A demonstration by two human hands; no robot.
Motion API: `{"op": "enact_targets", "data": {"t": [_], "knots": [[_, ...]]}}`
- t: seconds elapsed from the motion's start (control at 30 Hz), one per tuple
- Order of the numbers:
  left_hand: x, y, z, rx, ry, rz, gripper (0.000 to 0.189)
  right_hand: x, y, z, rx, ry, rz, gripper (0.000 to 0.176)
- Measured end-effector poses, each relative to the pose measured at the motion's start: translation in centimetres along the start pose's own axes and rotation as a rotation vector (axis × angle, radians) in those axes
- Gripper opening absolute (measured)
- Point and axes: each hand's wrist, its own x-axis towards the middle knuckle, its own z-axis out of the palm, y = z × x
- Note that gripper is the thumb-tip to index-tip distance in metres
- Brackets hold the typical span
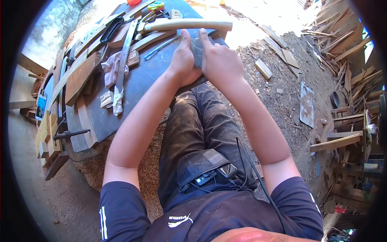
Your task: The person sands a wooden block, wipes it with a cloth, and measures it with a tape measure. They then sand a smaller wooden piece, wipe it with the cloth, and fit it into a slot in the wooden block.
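My left hand (184,61) grips the left side of a dark grey flat piece (196,53), its thumb pointing up along the edge. On the other side my right hand (221,60) is closed around the same piece, one digit stretched along its face. Both hands hide most of it, so its kind cannot be made out. Just beyond the hands, a hammer with a pale wooden handle (189,25) lies across the table. A blue pen (162,47) lies left of my left hand on the dark tabletop (141,76).
Wooden boards (82,78), a long metal blade (125,54), a crumpled cloth (115,68) and a green tape measure (156,6) crowd the table's left. A bar clamp (71,134) sits at its near edge. Scrap wood (342,52) is heaped at right, above chip-covered ground (278,109).
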Motion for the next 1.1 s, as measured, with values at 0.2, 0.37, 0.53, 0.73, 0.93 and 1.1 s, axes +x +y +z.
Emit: {"op": "enact_targets", "data": {"t": [0.2,0.37,0.53,0.73,0.93,1.1], "knots": [[-0.5,0.6,-0.1,0.048,0.006,-0.058,0.082,-3.4,-1.1,-2.0,-0.029,-0.085,-0.004,0.059],[-0.4,0.3,0.4,0.086,0.053,-0.016,0.080,-2.9,1.1,-2.2,-0.016,-0.087,-0.067,0.055],[2.2,-0.6,-4.8,1.562,-0.243,0.924,0.036,1.9,1.5,0.5,-0.045,-0.070,-0.052,0.050],[1.6,-1.5,-1.1,0.049,0.016,-0.081,0.079,-5.4,-0.5,-3.0,-0.083,-0.116,-0.097,0.067],[4.6,-4.5,-3.7,0.653,-0.133,0.692,0.079,1.5,2.5,1.4,0.084,-0.064,-0.084,0.054],[1.7,-1.8,-1.2,0.001,-0.101,0.104,0.079,-1.0,0.2,0.0,0.159,0.040,-0.093,0.049]]}}
